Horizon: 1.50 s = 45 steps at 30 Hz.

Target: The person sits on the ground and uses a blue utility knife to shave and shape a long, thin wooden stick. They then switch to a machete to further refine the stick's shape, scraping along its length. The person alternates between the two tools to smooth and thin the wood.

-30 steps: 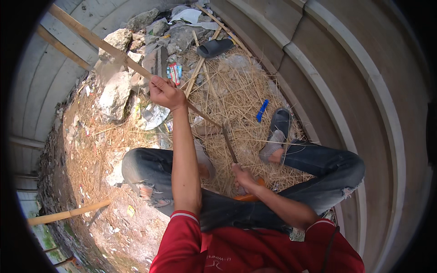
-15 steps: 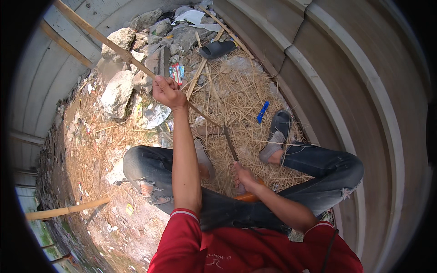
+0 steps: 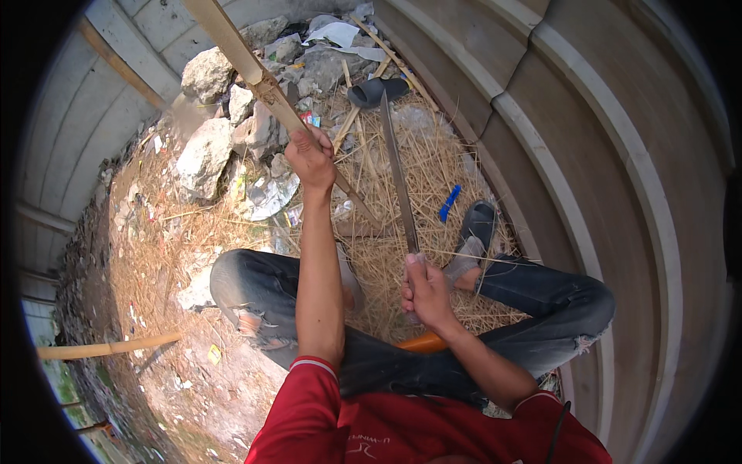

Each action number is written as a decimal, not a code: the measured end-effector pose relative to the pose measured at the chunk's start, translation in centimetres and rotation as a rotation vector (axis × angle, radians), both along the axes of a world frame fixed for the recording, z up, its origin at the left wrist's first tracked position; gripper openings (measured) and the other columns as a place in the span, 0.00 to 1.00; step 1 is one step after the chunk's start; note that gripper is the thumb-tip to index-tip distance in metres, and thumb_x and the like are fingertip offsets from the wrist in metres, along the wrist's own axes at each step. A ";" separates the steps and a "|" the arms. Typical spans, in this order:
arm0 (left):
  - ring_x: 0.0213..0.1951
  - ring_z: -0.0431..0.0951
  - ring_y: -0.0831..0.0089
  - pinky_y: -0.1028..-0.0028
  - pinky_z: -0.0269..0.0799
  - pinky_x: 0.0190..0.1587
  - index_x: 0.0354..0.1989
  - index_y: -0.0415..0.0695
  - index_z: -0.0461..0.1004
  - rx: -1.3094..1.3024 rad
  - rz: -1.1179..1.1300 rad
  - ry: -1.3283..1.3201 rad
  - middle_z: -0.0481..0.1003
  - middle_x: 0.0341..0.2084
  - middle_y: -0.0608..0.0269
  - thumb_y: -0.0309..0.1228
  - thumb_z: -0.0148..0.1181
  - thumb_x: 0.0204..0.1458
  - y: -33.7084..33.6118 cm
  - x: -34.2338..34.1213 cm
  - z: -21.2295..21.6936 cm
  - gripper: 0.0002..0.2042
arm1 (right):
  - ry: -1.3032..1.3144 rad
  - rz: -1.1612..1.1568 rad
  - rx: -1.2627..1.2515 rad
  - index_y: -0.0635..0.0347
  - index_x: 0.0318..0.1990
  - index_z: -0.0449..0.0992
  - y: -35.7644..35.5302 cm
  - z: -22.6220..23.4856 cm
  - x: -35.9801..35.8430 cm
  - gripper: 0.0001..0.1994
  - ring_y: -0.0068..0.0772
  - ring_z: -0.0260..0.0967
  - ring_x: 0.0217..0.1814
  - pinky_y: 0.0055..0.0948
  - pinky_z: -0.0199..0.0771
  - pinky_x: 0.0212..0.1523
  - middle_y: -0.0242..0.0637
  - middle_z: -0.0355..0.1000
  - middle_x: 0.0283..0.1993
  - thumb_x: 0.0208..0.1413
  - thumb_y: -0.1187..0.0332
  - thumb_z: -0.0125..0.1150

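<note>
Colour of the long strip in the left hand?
The strip is tan with a darker brown patch; best in the head view.

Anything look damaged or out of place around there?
Yes: the jeans are ripped near the left knee, baring skin. A dark slipper lies off any foot, near the rocks, with litter strewn around them.

Strong daylight brightened the pale, dusty earth ground (image 3: pixel 197 402) at left. The brown, ribbed sheet wall (image 3: pixel 587 178) was dimmer, and it curved with fisheye distortion.
</note>
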<state>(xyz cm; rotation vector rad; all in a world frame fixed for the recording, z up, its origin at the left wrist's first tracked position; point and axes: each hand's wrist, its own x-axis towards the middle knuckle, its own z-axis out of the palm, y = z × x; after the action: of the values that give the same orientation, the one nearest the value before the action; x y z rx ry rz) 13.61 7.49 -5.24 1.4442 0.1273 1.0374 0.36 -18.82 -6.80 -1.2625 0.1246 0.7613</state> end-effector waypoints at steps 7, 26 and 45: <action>0.17 0.66 0.74 0.73 0.60 0.23 0.16 0.41 0.64 0.099 0.312 -0.044 0.65 0.11 0.66 0.57 0.34 0.68 0.2 0.8 -1.0 0.35 | 0.244 0.119 -0.080 0.56 0.28 0.64 -0.2 2.0 -1.3 0.24 0.17 0.56 0.15 0.23 0.61 0.16 0.26 0.59 0.18 0.69 0.46 0.49; 0.13 0.61 0.77 0.75 0.54 0.17 0.17 0.43 0.59 0.114 0.272 -0.099 0.59 0.10 0.67 0.56 0.37 0.68 -1.1 0.9 -0.6 0.32 | -0.046 -0.073 0.111 0.56 0.29 0.64 -0.8 6.1 1.5 0.21 0.15 0.56 0.17 0.22 0.60 0.17 0.25 0.59 0.19 0.69 0.50 0.50; 0.13 0.57 0.78 0.76 0.50 0.17 0.16 0.44 0.57 0.032 0.137 -0.133 0.57 0.10 0.68 0.58 0.37 0.67 -1.7 1.0 -0.3 0.33 | -0.146 -0.134 0.238 0.58 0.33 0.65 -0.7 7.4 2.5 0.22 0.18 0.57 0.17 0.22 0.60 0.17 0.28 0.60 0.21 0.68 0.47 0.50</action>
<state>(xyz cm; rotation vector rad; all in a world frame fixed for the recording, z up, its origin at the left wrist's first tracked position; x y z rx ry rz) 14.63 5.78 -5.50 1.4056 0.1151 1.2501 2.88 -19.55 0.62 -1.0675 -0.0006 0.5494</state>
